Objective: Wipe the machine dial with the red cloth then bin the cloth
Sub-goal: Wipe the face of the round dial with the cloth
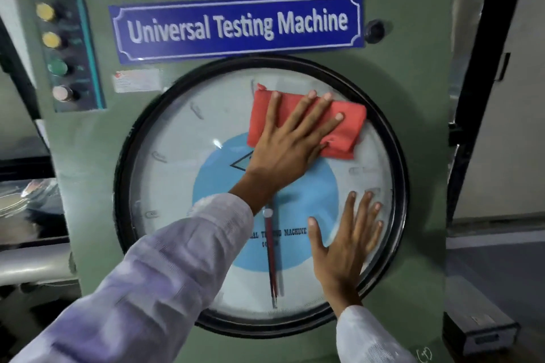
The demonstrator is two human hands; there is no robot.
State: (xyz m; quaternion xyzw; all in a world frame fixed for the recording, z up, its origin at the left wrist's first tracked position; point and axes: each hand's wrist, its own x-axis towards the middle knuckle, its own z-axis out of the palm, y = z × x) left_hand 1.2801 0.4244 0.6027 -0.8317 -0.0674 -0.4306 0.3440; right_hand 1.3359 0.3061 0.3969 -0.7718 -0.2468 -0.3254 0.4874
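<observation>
The big round dial has a black rim, white face, light blue centre and a red needle pointing down. A folded red cloth lies flat against the glass at the dial's upper right. My left hand presses on the cloth with fingers spread and the thumb hooked at its lower edge, holding it to the glass. Below it, my right hand rests flat and bare on the glass at the dial's lower right, fingers apart. Both arms wear pale long sleeves. No bin is in view.
The dial sits in a green machine panel under a blue "Universal Testing Machine" sign. Several coloured push buttons run down the panel's left side. A black knob sits right of the sign. A dark box stands low right.
</observation>
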